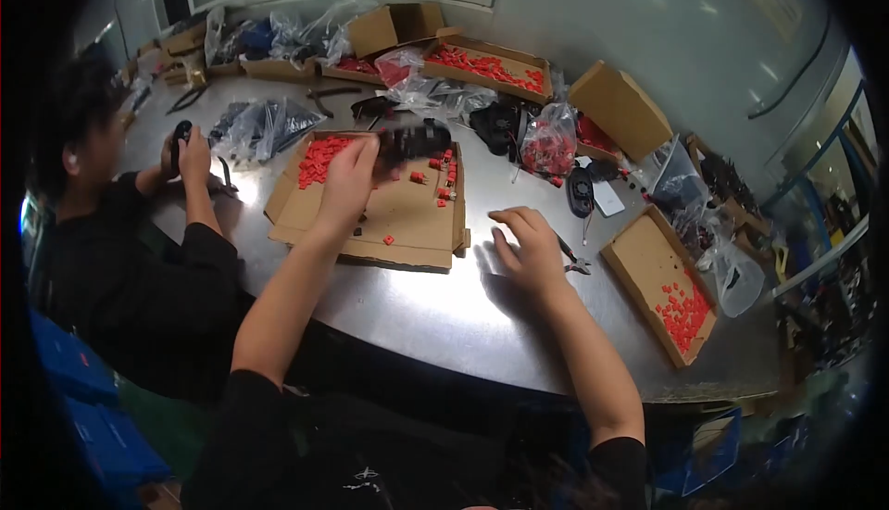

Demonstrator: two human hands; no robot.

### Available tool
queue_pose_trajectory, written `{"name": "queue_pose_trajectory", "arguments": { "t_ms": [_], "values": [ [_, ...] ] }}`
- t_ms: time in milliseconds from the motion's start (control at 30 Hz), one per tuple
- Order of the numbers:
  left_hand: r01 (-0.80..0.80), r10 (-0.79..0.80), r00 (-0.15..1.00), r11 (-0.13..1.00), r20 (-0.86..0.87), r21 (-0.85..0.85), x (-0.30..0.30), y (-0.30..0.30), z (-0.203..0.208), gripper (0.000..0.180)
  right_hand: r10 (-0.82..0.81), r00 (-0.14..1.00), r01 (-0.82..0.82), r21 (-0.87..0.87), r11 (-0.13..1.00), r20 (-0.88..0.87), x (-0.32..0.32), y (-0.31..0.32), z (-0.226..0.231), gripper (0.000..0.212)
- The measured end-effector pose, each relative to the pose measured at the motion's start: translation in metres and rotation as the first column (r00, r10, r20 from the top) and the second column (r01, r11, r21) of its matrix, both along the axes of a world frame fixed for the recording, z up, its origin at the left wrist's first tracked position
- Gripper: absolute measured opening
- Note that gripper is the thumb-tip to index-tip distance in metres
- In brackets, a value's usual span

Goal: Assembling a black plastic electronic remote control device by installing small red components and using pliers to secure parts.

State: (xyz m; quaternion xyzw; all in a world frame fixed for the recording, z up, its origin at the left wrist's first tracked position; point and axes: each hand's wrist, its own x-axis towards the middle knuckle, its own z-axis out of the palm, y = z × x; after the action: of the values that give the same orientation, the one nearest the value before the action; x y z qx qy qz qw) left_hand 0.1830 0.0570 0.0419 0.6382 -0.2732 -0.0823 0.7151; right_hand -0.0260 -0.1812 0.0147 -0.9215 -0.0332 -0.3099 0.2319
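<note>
My left hand (347,181) is closed around a black, rounded device (414,141), smeared by motion, and holds it over a shallow cardboard tray (398,252). Inside that tray lie a heap of small red plastic pieces (318,160) on the left and several red parts with metal bits (444,193) along the right. My right hand (528,249) hovers over the metal table to the right of the tray, fingers bent and apart, with nothing visible in it. Close beside it lie cutting pliers (578,267), their handles partly hidden by the hand.
A second cardboard tray (639,255) with red pieces stands at the right. Across the back are an open box of red pieces (546,88), plastic bags (548,139) and a black device (581,190). At the left, a co-worker (139,260) holds a black item.
</note>
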Motion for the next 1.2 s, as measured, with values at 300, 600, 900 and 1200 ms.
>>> {"name": "queue_pose_trajectory", "arguments": {
  "t_ms": [300, 600, 900, 1200],
  "values": [
    [-0.007, -0.076, 0.947, 0.967, -0.313, -0.254, -0.161, 0.100, -0.020, 0.040, -0.301, 0.835, 0.079, -0.442, 0.893, -0.460, 0.159, 0.032, 0.002, 0.023],
    [0.143, -0.253, 0.865, 0.952, -0.434, -0.270, -0.159, 0.104, -0.026, 0.037, 0.497, 0.856, -0.198, 0.799, 0.569, -0.142, 0.038, 0.041, 0.017, 0.024],
    [0.487, -0.506, 0.863, 0.831, -0.001, 0.269, -0.120, -0.039, -0.010, 0.067, 0.291, 0.942, -0.218, 0.965, 0.147, 0.169, -0.039, 0.019, -0.007, 0.025],
    [0.492, -0.493, 0.870, 0.869, -0.007, 0.049, -0.126, -0.065, -0.027, 0.054, 0.045, 0.977, -0.202, 0.849, 0.488, 0.206, -0.049, 0.023, 0.003, 0.018]
  ]
}}
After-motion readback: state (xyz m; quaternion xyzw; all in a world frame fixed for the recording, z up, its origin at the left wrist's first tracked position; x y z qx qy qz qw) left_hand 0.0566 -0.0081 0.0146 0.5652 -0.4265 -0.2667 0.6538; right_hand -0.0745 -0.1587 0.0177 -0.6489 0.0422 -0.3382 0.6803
